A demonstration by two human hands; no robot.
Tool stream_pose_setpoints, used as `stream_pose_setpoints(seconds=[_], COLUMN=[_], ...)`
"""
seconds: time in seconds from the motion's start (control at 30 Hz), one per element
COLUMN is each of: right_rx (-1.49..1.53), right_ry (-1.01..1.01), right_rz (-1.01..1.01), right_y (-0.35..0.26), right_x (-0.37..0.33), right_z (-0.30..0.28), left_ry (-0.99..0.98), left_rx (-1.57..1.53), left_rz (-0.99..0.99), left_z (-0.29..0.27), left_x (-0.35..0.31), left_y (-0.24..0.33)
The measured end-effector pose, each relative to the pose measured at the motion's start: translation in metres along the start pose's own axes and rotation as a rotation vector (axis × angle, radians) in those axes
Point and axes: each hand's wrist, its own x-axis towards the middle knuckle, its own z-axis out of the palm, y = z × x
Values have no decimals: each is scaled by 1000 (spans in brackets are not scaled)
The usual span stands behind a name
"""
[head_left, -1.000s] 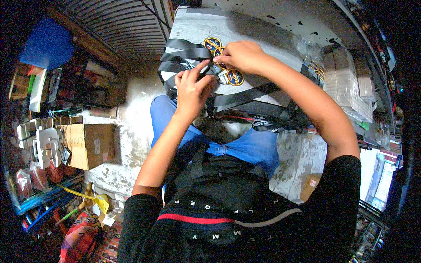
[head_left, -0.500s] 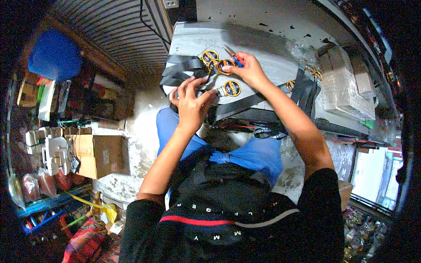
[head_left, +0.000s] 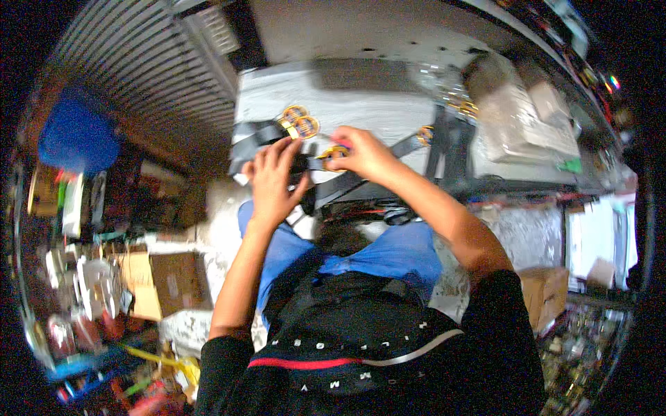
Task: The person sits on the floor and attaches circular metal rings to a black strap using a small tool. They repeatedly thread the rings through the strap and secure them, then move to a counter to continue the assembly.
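Note:
My left hand curves its fingers and thumb around a dark part of a black strap, which lies partly coiled at the table's left edge. To its right, my right hand is closed on small snips with a red and blue handle, blurred by motion. A round yellow-rimmed tag sits at its fingertips, by the strap's end. Two more round tags lie just beyond my left fingers. Another strap with a round tag at its end stretches to the right.
Wrapped pale bundles stand on the right of the white-topped table, near more black straps and clear plastic. A cardboard box and a shelf of goods are at left. Another box is at right.
My right hand with the snips has come down and nearer, onto the tag on the strap. My left hand has shifted left and nearer. The whole view has shifted and blurred.

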Motion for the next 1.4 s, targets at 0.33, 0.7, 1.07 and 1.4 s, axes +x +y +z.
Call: stream_pose_setpoints(seconds=[0.33, 0.7, 1.07, 1.4], right_rx=[755, -513, -332, -192], right_ry=[-206, 45, 632, -2], right_rz=[-76, 202, -132, -260], right_y=[-11, 178, 79, -26], right_x=[-4, 27, 8, 64], right_z=[-117, -271, -183, 14], left_ry=[62, -465, -149, -62], left_rx=[102, -260, -476, -1754], left_rz=[-51, 55, -448, -950], left_z=[-92, -34, -31, -1], left_x=[-18, -43, 4, 10], left_y=[-81, 63, -17, -19])
